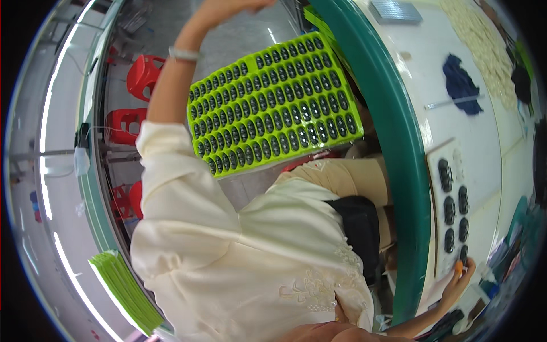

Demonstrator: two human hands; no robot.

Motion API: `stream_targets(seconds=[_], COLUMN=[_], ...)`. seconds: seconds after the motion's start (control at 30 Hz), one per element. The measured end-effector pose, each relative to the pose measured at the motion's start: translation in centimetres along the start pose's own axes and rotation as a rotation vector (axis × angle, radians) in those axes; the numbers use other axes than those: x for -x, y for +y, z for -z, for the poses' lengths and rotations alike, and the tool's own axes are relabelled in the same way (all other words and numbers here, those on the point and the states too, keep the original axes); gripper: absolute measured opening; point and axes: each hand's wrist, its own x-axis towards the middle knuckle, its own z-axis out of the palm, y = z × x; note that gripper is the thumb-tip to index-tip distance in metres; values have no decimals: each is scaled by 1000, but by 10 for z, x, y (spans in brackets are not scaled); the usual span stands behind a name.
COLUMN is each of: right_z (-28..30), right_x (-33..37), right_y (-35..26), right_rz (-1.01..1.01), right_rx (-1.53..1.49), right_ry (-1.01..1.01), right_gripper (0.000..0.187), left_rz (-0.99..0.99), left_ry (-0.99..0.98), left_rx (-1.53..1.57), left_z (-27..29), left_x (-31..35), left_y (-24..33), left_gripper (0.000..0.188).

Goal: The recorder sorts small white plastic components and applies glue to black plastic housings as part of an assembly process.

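Note:
At the lower right, my right hand (460, 278) pinches the near end of a glossy black oval part (463, 253). A small orange piece (458, 268) shows at its fingertips; whether it is held or worn I cannot tell. The part is at the end of a pale board (439, 205), where several similar black parts stand in two rows. My left arm stretches up past a bright green tray (219, 174) of many glossy dark oval pieces. My left hand (239, 4) is cut off by the top edge, so its fingers are mostly hidden.
A green-edged white table (473, 142) curves down the right side. It bears a dark blue cloth (460, 82), a clear ruler-like strip (447, 104) and a silvery box (395, 11). Red stools (143, 77) stand at left, and stacked green trays (125, 293) at lower left.

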Motion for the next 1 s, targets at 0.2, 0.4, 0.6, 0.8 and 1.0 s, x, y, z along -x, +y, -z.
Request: stream_targets(seconds=[0.2,0.4,0.6,0.8,1.0], right_z=[35,16,15,1,-10], right_x=[0,0,37,29,15], right_y=[5,-24,-25,-62,-65], right_rz=[-82,-224,-176,-212,-131], right_rx=[-110,78,104,-8,-112], right_ry=[135,90,190,271,283], right_gripper=[33,28,27,24,25], left_rz=[676,788,770,589,616], left_ry=[242,360,225,273,217], left_rx=[92,-549,-582,-701,-780], left_z=[-61,-122,-154,-145,-125], left_x=[94,84,58,66,71], left_y=[-193,-225,-241,-313,-368], left_gripper=[34,37,55,55,62])
